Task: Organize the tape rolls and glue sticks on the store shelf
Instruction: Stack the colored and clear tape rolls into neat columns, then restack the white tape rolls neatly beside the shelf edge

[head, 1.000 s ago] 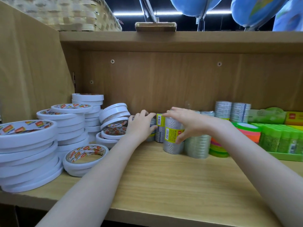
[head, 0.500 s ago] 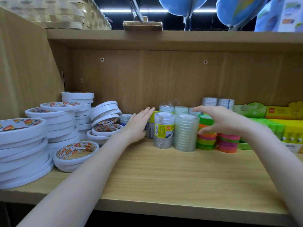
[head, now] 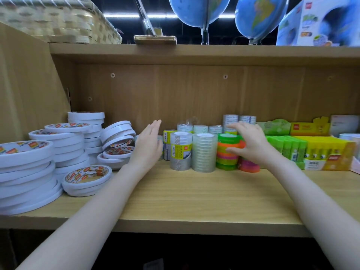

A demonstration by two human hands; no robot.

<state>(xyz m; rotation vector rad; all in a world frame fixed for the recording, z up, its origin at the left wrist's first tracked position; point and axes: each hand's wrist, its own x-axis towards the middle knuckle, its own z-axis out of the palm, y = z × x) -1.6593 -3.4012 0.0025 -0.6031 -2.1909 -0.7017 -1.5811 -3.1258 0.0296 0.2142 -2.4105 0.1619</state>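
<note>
your left hand (head: 149, 145) is flat, fingers straight, beside the clear tape rolls (head: 192, 151) at 12 o'clock; your right hand (head: 251, 145) spreads loosely over the coloured tape stack (head: 227, 152); glue sticks (head: 303, 151) at 2 o'clock.

wooden shelf (head: 194, 195) under tape rolls (head: 204, 152), glue sticks (head: 319, 151)

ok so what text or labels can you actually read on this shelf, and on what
No text reads clearly enough to quote.
Red logo patch on the yellow glue stick display box: blurred.
Yellow label on the clear tape roll pack: print too small.
Red and orange printing on the white double-sided tape rolls: blurred.
Red logo on the blue globe carton: unreadable.
</note>
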